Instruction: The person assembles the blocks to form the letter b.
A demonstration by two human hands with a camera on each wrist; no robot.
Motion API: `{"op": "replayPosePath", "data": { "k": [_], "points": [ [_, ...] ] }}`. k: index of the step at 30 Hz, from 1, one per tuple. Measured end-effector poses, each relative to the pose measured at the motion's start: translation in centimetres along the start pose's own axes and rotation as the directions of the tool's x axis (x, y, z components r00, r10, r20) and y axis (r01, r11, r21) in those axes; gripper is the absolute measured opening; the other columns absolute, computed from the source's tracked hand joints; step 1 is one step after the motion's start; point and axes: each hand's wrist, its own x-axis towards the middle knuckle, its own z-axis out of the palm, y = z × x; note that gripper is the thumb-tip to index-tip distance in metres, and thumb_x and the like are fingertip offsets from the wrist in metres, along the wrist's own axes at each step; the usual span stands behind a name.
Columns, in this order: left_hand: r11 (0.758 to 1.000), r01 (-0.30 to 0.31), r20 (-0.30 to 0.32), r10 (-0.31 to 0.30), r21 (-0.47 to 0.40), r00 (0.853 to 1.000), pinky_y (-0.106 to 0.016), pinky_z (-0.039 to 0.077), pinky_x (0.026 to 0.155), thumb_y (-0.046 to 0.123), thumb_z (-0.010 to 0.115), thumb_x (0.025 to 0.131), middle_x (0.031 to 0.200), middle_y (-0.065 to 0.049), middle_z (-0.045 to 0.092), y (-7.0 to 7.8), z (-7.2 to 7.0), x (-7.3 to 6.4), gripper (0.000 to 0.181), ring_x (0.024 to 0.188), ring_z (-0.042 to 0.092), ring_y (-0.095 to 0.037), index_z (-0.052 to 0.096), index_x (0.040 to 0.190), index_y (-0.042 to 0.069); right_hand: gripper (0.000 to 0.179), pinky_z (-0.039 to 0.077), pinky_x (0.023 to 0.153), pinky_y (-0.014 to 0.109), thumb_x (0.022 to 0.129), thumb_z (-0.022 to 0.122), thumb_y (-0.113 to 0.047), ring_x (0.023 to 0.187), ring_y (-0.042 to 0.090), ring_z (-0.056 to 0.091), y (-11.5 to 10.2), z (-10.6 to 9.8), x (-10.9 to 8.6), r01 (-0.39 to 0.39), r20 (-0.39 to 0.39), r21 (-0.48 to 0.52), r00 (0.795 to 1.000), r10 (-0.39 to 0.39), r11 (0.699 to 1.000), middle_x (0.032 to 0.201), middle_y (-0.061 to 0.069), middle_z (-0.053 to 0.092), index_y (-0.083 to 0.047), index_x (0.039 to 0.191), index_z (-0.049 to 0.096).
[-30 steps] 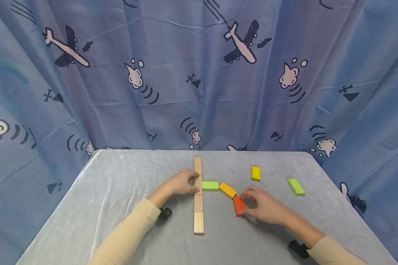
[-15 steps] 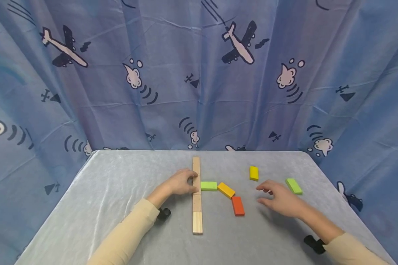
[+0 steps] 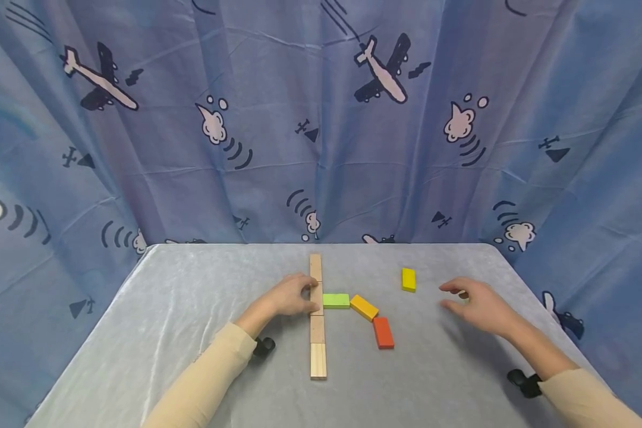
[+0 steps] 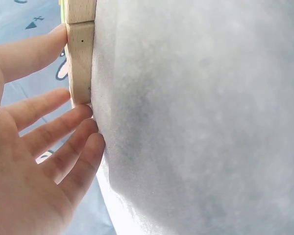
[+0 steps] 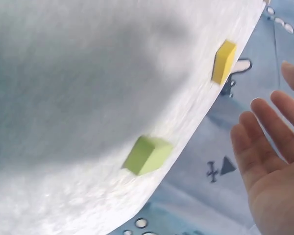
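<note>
Down the middle of the table runs a straight row of wooden blocks (image 3: 317,330). My left hand (image 3: 291,295) rests against one block of that row; in the left wrist view its thumb touches the wood and its other fingers lie loosely extended along it. A light green block (image 3: 336,301) sits against the row's right side, followed by an orange-yellow block (image 3: 364,307) set aslant and a red block (image 3: 383,333). My right hand (image 3: 481,304) hovers at the right, fingers spread and apart from anything. Beneath it lies another light green block (image 5: 148,155), mostly hidden in the head view.
A yellow block (image 3: 409,280) lies towards the back, left of my right hand. The table (image 3: 214,380) wears a pale grey cloth. Behind it hangs a blue curtain (image 3: 267,77) printed with planes. A black wrist camera (image 3: 524,383) is strapped under the right wrist.
My right hand has let go of the red block and moved right and back, over the far light green block. The left hand stays at the wooden row.
</note>
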Motion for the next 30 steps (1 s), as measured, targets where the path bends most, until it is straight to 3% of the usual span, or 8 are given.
{"op": "replayPosePath", "data": {
  "k": [12, 20, 30],
  "points": [
    [1.000, 0.005, 0.002, -0.005, -0.017, 1.000, -0.046, 0.044, 0.105, 0.029, 0.080, 0.088, 0.130, -0.012, 0.061, 0.2, -0.3, -0.1, 0.056, 0.125, 0.054, -0.031, 0.061, 0.136, 0.006, 0.042, 0.050, 0.093, 0.059, 0.097, 0.069, -0.024, 0.115, 0.047, 0.058, 4.3, -0.6, 0.1, -0.184, -0.049, 0.053, 0.981, 0.186, 0.982, 0.126, 0.027, 0.064, 0.006, 0.126, 0.065],
    [1.000, 0.001, -0.001, -0.001, -0.023, 1.000, -0.046, 0.045, 0.104, 0.030, 0.079, 0.088, 0.130, -0.012, 0.061, -0.1, 0.0, 0.0, 0.055, 0.125, 0.055, -0.031, 0.062, 0.136, 0.007, 0.047, 0.052, 0.090, 0.059, 0.099, 0.068, -0.027, 0.116, 0.051, 0.057, 6.6, -0.3, -0.4, -0.201, -0.007, 0.088, 0.979, 0.203, 0.976, 0.131, 0.031, 0.059, 0.007, 0.129, 0.062],
    [1.000, -0.010, -0.006, 0.010, -0.013, 1.000, -0.046, 0.046, 0.103, 0.030, 0.079, 0.088, 0.129, -0.012, 0.061, 0.0, -0.1, -0.1, 0.055, 0.124, 0.055, -0.031, 0.062, 0.135, 0.007, 0.053, 0.055, 0.078, 0.050, 0.094, 0.073, -0.026, 0.112, 0.049, 0.057, 8.4, 0.1, -0.5, -0.257, 0.061, 0.078, 0.966, 0.253, 0.963, 0.128, 0.033, 0.057, 0.008, 0.132, 0.059]
  ]
}}
